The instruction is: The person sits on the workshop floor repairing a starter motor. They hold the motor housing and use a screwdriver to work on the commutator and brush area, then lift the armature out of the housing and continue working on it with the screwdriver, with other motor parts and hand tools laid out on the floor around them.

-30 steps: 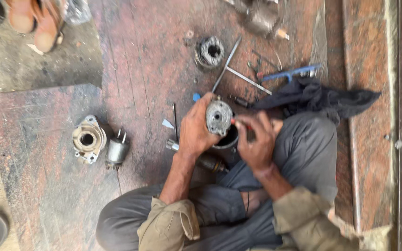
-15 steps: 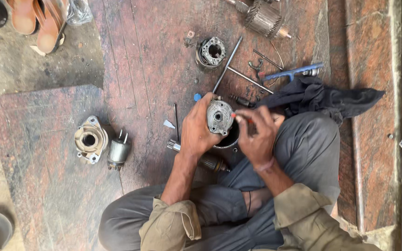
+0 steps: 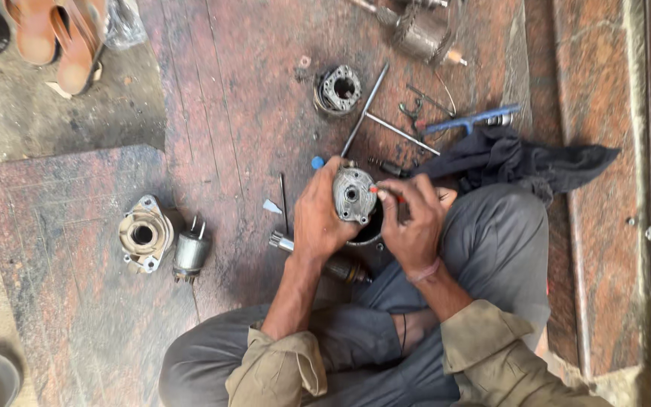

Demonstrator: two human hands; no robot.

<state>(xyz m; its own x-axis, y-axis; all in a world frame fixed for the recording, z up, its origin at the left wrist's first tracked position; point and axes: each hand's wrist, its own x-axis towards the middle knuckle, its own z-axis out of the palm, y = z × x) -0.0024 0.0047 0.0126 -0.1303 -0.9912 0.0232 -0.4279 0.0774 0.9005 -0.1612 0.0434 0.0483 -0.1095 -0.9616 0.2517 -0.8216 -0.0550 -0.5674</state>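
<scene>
A round grey metal motor cover (image 3: 354, 194) sits centre-scene over a dark cylindrical housing (image 3: 367, 230) on the floor (image 3: 242, 113), near the crossed legs. The left hand (image 3: 319, 215) clasps it steady; the right hand (image 3: 414, 218) pinches a small red-tipped tool (image 3: 383, 191) against its rim.

Your left hand (image 3: 319, 215) and right hand (image 3: 414, 222) met around the end cap (image 3: 353, 194) above your lap. The housing (image 3: 143, 235) lay far left on the floor (image 3: 235, 120), the solenoid (image 3: 190, 255) just beside it, two rods (image 3: 374, 113) beyond.
</scene>
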